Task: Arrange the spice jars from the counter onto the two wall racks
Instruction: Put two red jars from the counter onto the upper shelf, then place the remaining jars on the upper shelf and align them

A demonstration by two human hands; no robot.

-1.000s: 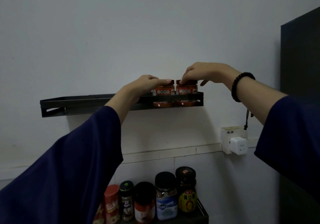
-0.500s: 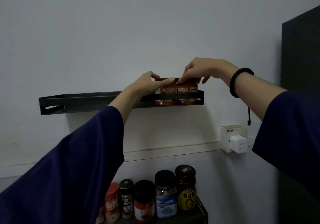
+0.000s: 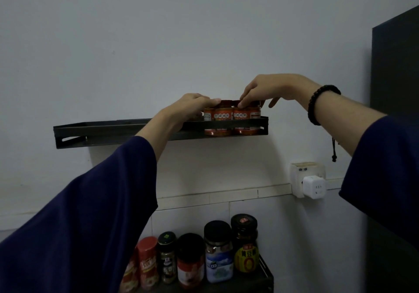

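Gripping 2 red jars | 2 hands | upper rack

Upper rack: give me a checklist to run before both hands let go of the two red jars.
1. Both red jars upright in the upper rack: ok.
2. Jars behind the front rail: ok.
3. Jar bases flat on the rack floor: cannot tell, rail hides them.
4. Left hand and right hand on the lids: ok.
5. Free room left of the jars: ok.
6. Lower rack filled: ok as far as visible.
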